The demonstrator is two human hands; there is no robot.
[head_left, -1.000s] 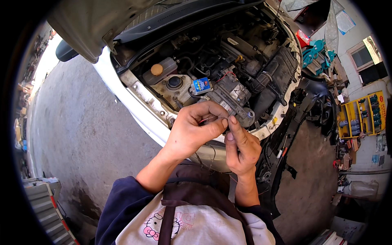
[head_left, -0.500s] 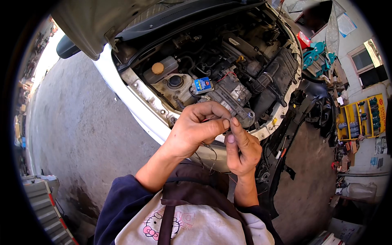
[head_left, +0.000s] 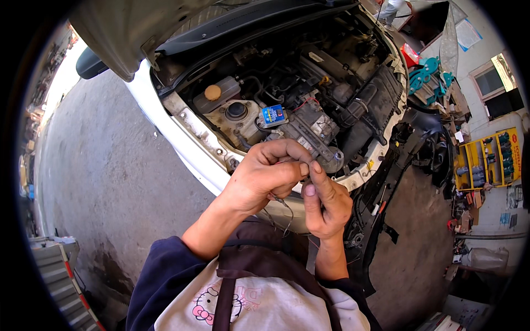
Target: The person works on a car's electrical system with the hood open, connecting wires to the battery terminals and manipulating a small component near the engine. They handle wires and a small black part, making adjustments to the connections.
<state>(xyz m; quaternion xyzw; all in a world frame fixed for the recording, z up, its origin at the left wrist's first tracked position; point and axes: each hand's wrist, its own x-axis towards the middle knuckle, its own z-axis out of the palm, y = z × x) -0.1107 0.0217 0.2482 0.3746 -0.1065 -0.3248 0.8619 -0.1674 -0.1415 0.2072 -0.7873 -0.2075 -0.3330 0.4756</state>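
Note:
My left hand [head_left: 265, 174] is closed, thumb and forefinger pinched around a thin wire. A dark loop of this wire [head_left: 288, 211] hangs out below the fingers. My right hand [head_left: 328, 207] meets it, its forefinger tip against the left fingertips and its thumb bent just below. What lies between the right fingers is too small and hidden to make out. Both hands are raised over the front edge of a white car's open engine bay [head_left: 345, 181]. Beyond them sit the car battery [head_left: 320, 128] and a small blue box [head_left: 273, 115] with a wire.
The raised hood [head_left: 132, 27] overhangs the far left. A coolant tank [head_left: 218, 94] stands inside the bay. Detached black car parts [head_left: 381, 207] lie at right on the floor. Further right is a yellow rack [head_left: 486, 160] with bottles. Someone's pale clothing [head_left: 391, 10] shows at top right.
Both hands have shifted very slightly left, still fingertip to fingertip. The hanging wire loop has swung a little. Part of another person has come into view at the top right.

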